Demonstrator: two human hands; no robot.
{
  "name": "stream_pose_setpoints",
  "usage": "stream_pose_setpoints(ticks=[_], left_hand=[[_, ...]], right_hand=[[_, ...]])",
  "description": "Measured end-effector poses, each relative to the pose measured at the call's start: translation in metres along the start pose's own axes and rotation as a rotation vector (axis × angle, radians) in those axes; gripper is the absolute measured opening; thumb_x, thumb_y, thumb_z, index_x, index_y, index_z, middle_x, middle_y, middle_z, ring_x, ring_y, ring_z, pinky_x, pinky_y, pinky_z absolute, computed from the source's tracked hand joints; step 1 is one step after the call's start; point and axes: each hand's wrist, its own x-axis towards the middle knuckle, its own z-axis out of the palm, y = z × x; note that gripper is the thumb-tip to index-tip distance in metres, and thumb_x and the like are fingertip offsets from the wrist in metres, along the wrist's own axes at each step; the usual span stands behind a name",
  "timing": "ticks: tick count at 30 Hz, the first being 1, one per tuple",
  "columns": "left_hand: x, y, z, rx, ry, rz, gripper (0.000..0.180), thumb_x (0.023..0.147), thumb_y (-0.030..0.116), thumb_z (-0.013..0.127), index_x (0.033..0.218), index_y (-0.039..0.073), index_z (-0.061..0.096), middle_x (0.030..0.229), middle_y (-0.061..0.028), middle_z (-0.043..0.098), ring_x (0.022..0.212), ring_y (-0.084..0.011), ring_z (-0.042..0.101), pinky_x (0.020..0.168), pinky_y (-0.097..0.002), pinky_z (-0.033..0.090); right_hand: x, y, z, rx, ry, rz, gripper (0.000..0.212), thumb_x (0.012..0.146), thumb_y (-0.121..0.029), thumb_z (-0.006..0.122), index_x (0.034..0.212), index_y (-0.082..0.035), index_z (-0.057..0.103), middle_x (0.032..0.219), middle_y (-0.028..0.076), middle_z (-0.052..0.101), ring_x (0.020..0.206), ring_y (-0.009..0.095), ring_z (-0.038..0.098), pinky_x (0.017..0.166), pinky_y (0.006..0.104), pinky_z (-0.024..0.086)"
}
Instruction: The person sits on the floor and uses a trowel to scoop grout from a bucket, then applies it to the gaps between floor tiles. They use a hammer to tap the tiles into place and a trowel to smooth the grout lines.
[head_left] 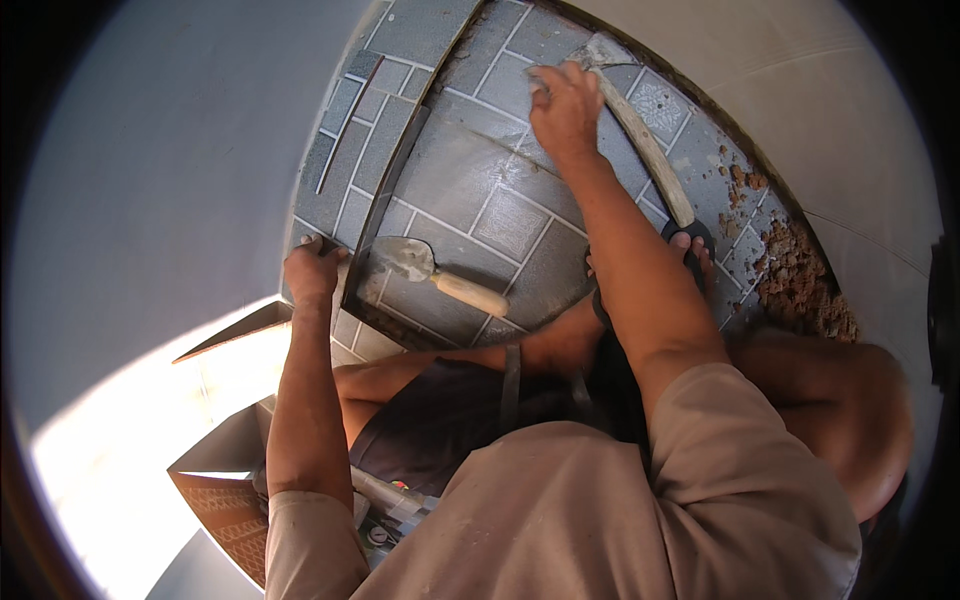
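Observation:
My right hand (567,112) is at the far side of the grey tiled floor (437,180), beside the metal head of a wooden-handled tool (645,145), perhaps a hammer or adze. Its fingers are curled in, with a small greyish piece at their tips that is too blurred to name. On the raised tiled ledge at the left rests my left hand (313,268), thumb and fingers apart. Between the hands a trowel (408,257) lies flat, its blade near the ledge and its wooden handle pointing right.
A thin brown strip (350,125) lies along the ledge. Brown crumbly rubble (795,275) covers the right edge of the tiles. An open cardboard box (215,490) stands at the lower left, near a plain wall (170,180). My sandalled foot (690,245) is by the tool's handle end.

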Motion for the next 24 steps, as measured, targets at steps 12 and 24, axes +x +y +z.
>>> stream_pose_setpoints(ticks=[12,24], left_hand=[[-0.001,0.017,-0.008,-0.013,-0.112,-0.138,0.057,0.078,0.032,0.091,0.123,0.0,0.076,0.13,-0.0273,0.07,0.122,-0.0413,0.068,0.105,-0.0445,0.054],[0.004,0.012,-0.002,0.004,-0.094,-0.066,0.057,0.079,0.033,0.089,0.123,0.0,0.076,0.129,-0.0282,0.07,0.118,-0.0425,0.069,0.104,-0.0461,0.055]], right_hand=[[-0.004,-0.079,0.066,-0.023,-0.243,0.05,0.038,0.095,-0.012,0.067,0.126,-0.03,0.08,0.123,0.007,0.058,0.12,0.03,0.048,0.101,0.0484,0.033],[0.019,-0.057,0.059,-0.068,-0.226,-0.134,0.032,0.104,-0.019,0.061,0.132,-0.025,0.076,0.145,0.011,0.053,0.139,0.032,0.043,0.113,0.0525,0.031]])
